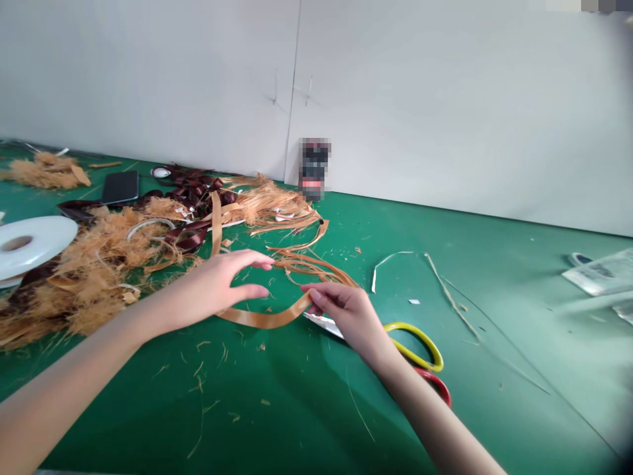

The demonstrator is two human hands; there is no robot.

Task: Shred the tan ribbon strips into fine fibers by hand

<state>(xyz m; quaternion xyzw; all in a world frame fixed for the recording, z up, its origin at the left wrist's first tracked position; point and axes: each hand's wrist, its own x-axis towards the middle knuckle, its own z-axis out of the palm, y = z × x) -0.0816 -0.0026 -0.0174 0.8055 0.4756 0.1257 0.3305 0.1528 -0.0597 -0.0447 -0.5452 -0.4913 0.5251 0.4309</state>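
Note:
My right hand (346, 313) pinches one end of a tan ribbon strip (262, 320) that sags in a curve just above the green table (306, 409). My left hand (220, 280) hovers over the strip's other end with fingers stretched out and apart, the thumb below; whether it touches the ribbon is hidden. Under my right wrist lie scissors with one yellow handle (420, 340) and one red handle (438, 386). Their blades poke out to the left of my hand.
A heap of frayed tan ribbon shreds (89, 270) and dark maroon ribbons (198, 194) fills the left. A white tape spool (30, 244), a black phone (120, 187), loose strips (445, 290) and clear bags (601, 274) also lie around. A white wall stands behind.

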